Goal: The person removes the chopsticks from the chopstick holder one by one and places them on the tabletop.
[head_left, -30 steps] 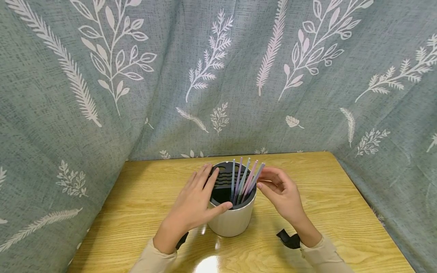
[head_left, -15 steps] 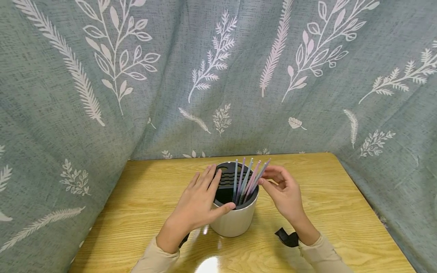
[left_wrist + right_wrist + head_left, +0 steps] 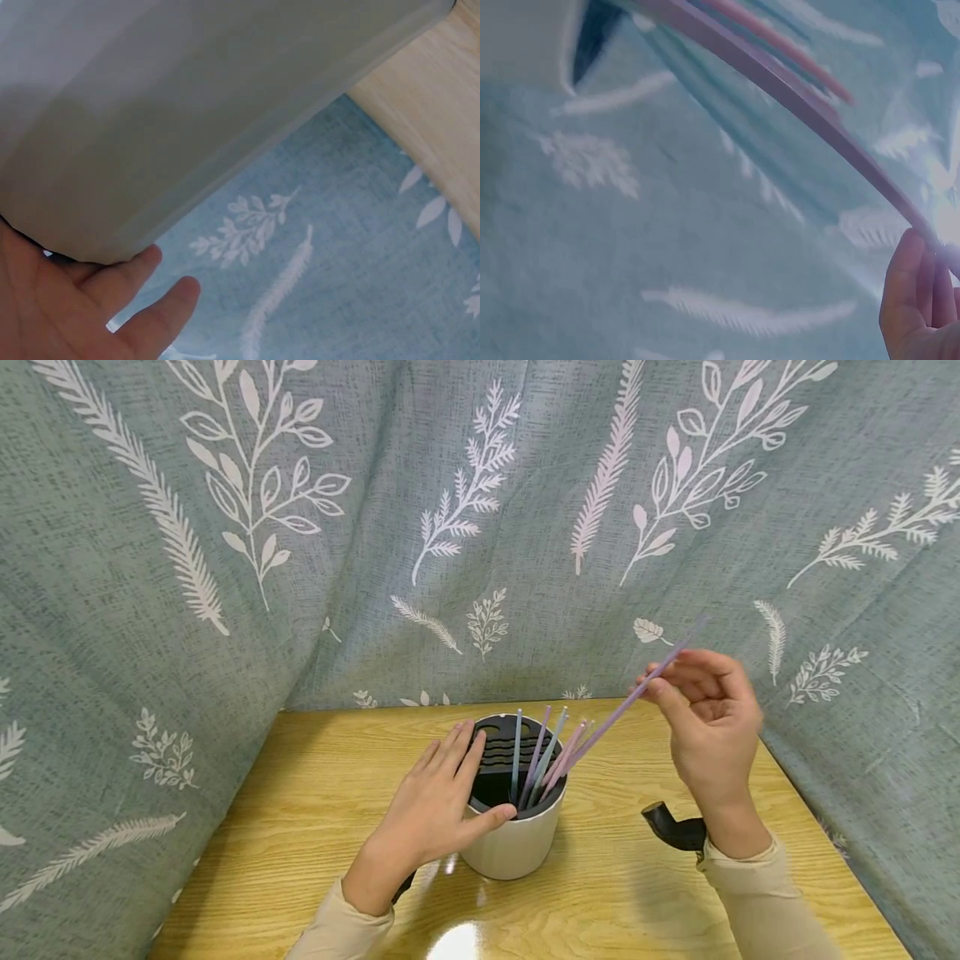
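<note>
Wood table (image 3: 300, 793): right hand (image 3: 712, 718) pinches purple stick (image 3: 618, 711), axis slanting near-left to white pot (image 3: 510, 852); left hand (image 3: 431, 806), straight-fingered, touches pot.

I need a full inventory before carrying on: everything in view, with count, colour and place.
Yellow wood-grain table: 1, yellow-brown, below everything.
Leaf-print cloth: count unclear, grey-green with white, behind and beside the table.
Round white container: 1, white, upright on the table.
Black slotted insert: 1, black, in the container's top.
Slim pastel sticks: at least 4, blue, purple, pink, in the container.
Long purple stick: 1, purple, slanting up rightward.
Black wrist attachments: 2, black, at the wrists.
Sleeves: 2, beige, on the forearms.
Left hand: 1, bare, at the container's rim.
Right hand: 1, bare, pinching the long stick.
</note>
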The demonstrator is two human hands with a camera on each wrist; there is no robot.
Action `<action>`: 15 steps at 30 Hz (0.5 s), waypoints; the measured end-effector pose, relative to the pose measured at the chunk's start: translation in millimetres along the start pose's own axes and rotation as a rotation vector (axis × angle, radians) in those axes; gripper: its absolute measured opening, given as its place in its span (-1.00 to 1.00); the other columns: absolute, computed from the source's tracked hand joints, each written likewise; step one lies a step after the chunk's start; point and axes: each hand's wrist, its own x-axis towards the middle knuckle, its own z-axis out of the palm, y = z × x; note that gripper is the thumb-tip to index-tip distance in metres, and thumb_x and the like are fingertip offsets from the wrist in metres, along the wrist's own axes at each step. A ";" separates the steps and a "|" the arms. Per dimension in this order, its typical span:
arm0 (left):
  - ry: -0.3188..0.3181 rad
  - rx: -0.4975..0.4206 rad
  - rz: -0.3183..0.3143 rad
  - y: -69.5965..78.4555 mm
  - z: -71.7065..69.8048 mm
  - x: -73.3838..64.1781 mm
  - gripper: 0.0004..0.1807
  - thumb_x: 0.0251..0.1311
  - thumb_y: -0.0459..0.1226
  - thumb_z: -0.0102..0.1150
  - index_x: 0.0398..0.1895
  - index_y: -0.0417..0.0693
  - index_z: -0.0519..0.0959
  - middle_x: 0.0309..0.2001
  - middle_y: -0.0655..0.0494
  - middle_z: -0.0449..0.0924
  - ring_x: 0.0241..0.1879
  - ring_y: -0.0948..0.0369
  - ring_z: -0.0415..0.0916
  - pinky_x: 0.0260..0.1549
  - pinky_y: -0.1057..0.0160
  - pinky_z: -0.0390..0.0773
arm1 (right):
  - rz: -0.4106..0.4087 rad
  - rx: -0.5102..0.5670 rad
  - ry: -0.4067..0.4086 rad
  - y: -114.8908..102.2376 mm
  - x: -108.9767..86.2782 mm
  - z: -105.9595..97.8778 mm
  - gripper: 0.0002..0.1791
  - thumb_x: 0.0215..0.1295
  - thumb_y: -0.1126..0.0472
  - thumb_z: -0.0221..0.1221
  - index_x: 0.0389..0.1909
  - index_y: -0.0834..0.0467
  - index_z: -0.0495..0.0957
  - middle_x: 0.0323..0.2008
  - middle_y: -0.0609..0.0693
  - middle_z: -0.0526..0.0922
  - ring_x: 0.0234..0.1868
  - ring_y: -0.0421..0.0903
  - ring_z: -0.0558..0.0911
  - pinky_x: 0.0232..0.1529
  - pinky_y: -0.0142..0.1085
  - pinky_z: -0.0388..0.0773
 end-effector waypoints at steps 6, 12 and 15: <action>-0.005 -0.001 -0.003 -0.5 -0.2 -0.8 0.12 0.26 0.50 -0.35 0.61 -0.12 -0.04 0.59 -0.08 -0.16 0.55 0.06 -0.21 0.43 -0.05 0.03 | 0.144 -0.167 0.055 -2.8 7.6 -28.1 -0.59 0.20 0.70 0.17 0.09 0.56 0.42 -0.23 0.27 0.69 -0.21 0.08 0.73 -0.17 -0.20 0.68; -0.003 -0.008 0.004 -1.2 -0.6 -0.4 0.12 0.26 0.50 -0.34 0.61 -0.13 -0.04 0.59 -0.07 -0.18 0.56 0.06 -0.21 0.43 -0.05 0.03 | 0.550 -0.623 -0.056 44.9 -26.2 -81.2 -0.59 0.36 0.39 0.25 0.19 0.34 0.45 -0.14 0.08 0.73 -0.23 -0.16 0.73 -0.16 -0.28 0.67; 0.000 -0.013 0.008 -1.3 -0.3 0.2 0.12 0.27 0.50 -0.33 0.61 -0.14 -0.03 0.59 -0.07 -0.18 0.56 0.06 -0.21 0.43 -0.05 0.03 | 0.720 -0.679 -0.070 73.1 -46.3 -104.1 -0.53 0.39 0.37 0.24 0.24 0.41 0.36 -0.06 0.24 0.69 -0.20 -0.17 0.73 -0.13 -0.21 0.67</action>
